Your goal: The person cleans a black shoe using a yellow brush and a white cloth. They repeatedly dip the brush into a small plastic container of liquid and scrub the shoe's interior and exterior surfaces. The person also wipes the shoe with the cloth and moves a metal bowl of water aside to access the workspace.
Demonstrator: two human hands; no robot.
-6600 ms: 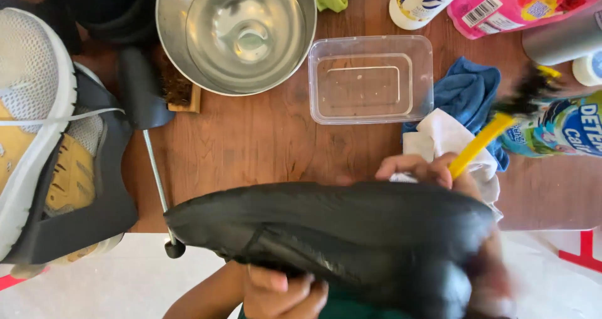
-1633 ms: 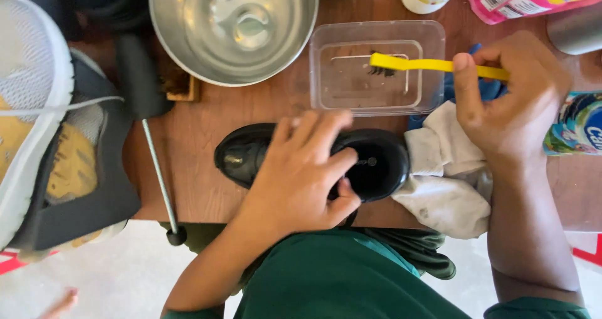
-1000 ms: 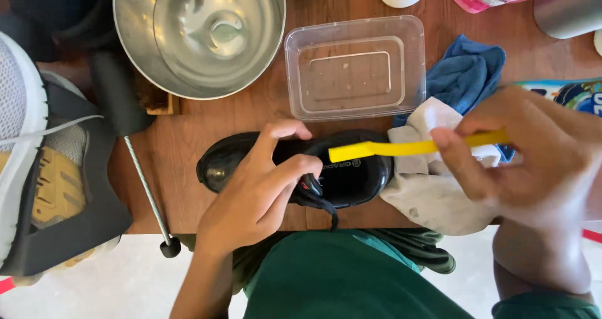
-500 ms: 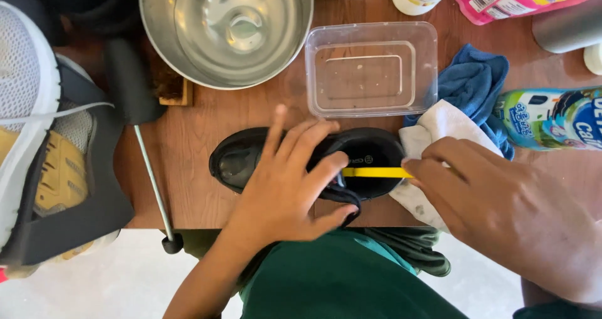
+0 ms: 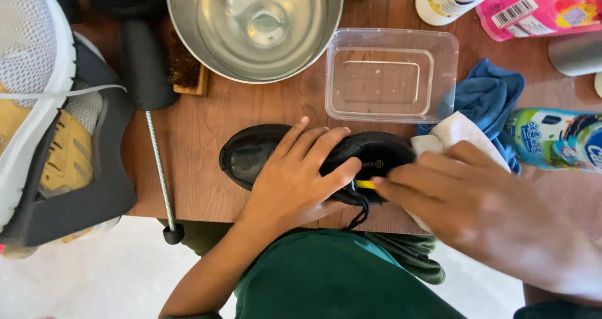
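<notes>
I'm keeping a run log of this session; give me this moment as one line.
left hand: flat on black shoe | right hand: holds yellow brush at shoe | shoe: on wooden table | clear tub: behind shoe

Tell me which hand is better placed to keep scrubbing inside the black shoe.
Right, probably. The right hand grips the yellow brush at the black shoe opening. The left hand lies flat across the shoe, pinning it to the wooden table.
</notes>
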